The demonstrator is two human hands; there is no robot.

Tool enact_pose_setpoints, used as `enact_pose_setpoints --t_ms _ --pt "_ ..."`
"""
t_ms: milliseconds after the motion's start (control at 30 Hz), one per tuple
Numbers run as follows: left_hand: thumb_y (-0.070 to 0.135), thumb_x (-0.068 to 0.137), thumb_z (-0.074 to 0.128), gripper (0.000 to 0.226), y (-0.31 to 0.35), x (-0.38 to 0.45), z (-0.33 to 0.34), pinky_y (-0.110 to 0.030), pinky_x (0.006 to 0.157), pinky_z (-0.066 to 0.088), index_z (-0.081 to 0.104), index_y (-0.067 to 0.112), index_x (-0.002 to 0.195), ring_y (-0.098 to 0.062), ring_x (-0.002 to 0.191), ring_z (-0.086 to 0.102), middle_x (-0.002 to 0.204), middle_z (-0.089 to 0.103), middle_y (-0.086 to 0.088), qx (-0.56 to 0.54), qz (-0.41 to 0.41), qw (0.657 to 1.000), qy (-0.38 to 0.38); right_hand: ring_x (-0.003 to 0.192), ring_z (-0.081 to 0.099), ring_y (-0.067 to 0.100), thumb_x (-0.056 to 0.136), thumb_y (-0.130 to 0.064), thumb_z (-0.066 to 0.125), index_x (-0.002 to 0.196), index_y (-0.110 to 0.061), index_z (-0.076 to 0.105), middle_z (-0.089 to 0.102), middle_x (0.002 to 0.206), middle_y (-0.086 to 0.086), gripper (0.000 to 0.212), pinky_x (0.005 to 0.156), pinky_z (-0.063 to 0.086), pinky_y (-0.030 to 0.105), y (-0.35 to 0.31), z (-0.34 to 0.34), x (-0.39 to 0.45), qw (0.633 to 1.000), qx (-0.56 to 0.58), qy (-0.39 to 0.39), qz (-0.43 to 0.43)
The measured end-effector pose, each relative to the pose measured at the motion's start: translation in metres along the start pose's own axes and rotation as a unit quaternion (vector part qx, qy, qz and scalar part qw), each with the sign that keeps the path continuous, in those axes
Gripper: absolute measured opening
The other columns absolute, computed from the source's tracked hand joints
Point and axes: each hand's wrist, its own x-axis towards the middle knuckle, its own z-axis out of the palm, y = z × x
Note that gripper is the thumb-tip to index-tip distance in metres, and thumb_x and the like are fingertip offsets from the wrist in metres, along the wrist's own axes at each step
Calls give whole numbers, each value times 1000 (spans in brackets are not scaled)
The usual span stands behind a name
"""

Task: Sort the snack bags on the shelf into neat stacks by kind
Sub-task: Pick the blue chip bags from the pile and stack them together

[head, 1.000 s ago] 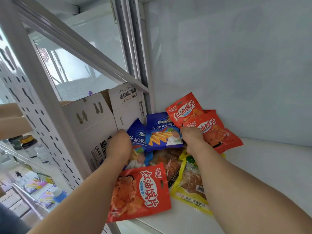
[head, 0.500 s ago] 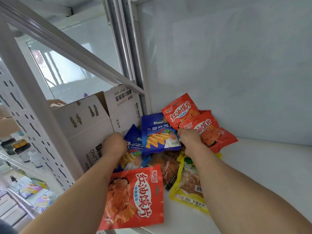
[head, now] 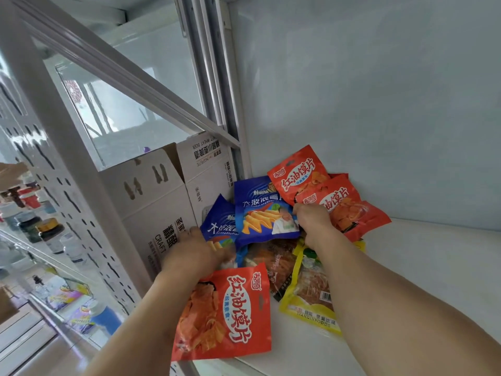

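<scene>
two hands in the pile at once, so that's where the risk is. snack bags sit jumbled in the back left corner of the shelf (head: 433,267), wedged between the cardboard box (head: 151,202) and the back wall.

right hand (head: 314,223) has its fingers curled, pinching the right edge of the upper blue bag (head: 260,210), which overlaps the lower blue bag (head: 219,226). left hand (head: 195,253) lies on the lower blue bag's bottom end; motion blur, so i cannot tell if its fingers are gripping or just pressing flat.

risks as i see them:
- two red bags (head: 333,196) lean on the wall, touching the right hand. pulling the blue bag out probably drags or topples them.
- front red bag (head: 225,313) hangs over the shelf's front edge, under the left forearm. any wrist sweep could knock it off to the floor.
- brown bag (head: 273,259) and yellow bag (head: 309,291) lie partly under the blue ones and the right arm; they may slide with it.
- slick foil, edge pinch only, likely to slip.
</scene>
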Motion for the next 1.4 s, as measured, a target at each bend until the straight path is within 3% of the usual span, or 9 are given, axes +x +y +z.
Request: enact_pose_setpoints --t_ms 100,167,367,500,600,733,900,1133,1400 --pt "79 74 60 114 1 4 6 -45 95 51 17 10 154 -35 133 47 156 25 -15 -33 -23 999 -13 59 49 13 90 -10 59 89 -10 60 51 72 0 2 57 45 26 -2 -2 0 999 -52 -1 -9" --pt "79 72 63 119 5 3 8 -47 98 51 17 6 154 -36 134 45 155 24 -18 -52 -42 998 -8 61 50 15 91 -12 57 74 -14 52 52 74 3 17 57 43 27 -3 -1 3 997 -74 -8 -13" --pt "106 37 44 141 7 19 21 -39 95 52 46 9 139 -30 118 56 130 56 -16 -92 -26 995 -13 94 62 30 80 -32 77 107 -2 64 66 106 12 42 73 53 36 -9 8 -7 996 -89 -29 -14" --pt "100 11 59 132 -2 42 31 -38 84 58 62 22 117 -20 93 66 105 70 -2 -193 -21 980 -33 97 54 27 69 -16 82 116 0 63 59 121 10 53 56 39 27 -19 6 -12 983 -160 -84 16" --pt "86 27 74 97 4 39 26 -37 82 58 66 32 106 -16 87 67 98 73 6 -228 -8 973 -47 93 50 26 71 -18 82 130 0 54 54 124 11 68 56 39 26 -24 8 -13 971 -218 -92 20" --pt "79 30 81 110 7 56 35 -42 85 57 49 40 127 -18 95 67 111 70 10 -278 17 960 4 119 53 31 77 -31 84 141 -1 45 53 138 14 81 81 46 32 -26 12 -8 969 -225 -94 23" --pt "30 73 87 97 25 44 2 -43 95 50 28 19 149 -35 117 59 136 58 -11 -317 22 948 33 86 69 22 78 -15 83 101 -4 65 70 100 12 31 63 61 33 -30 11 -3 980 -115 -137 88" --pt "26 81 82 98 29 57 2 -44 98 48 21 14 156 -34 130 52 150 48 -13 -335 46 940 43 71 72 25 88 -22 74 96 -4 62 73 89 14 24 50 58 31 -39 11 -7 973 19 -169 153" --pt "31 74 86 66 21 54 2 -40 87 52 52 15 128 -28 107 63 119 67 -6 -342 85 934 55 73 62 18 83 -34 77 88 -13 63 71 95 5 25 63 48 30 -40 27 -3 972 -61 -151 169"
